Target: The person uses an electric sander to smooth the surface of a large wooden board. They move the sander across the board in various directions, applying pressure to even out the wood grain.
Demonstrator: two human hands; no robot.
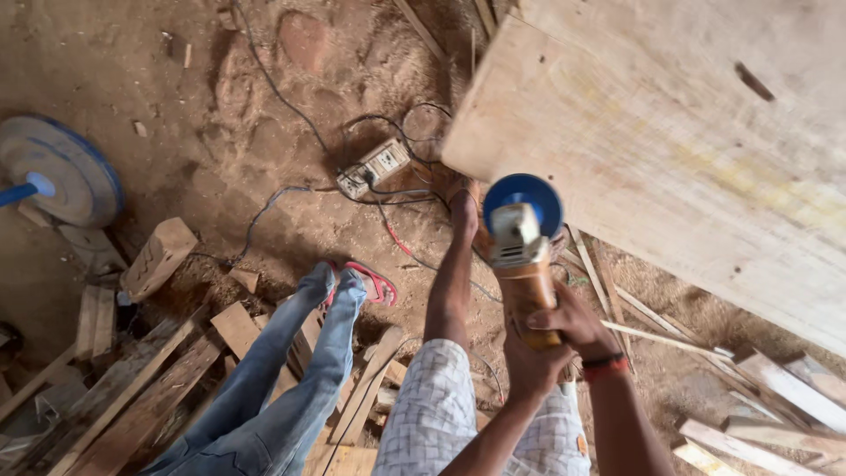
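Head view: at lower center of the frame, both your hands, left hand and right hand, wrap fingers around the orange angle grinder, its blue-guarded head beside the big wooden board.

Both hands grip the yellow body of an angle grinder: the left hand low on the handle, the right hand just beside it, a red band at its wrist. The grinder's blue guard sits by the edge of a large plywood sheet. Below, on the sandy floor, lie a power strip with cables, wood offcuts and a red sandal. The wearer's bare leg stands near a leg in jeans.
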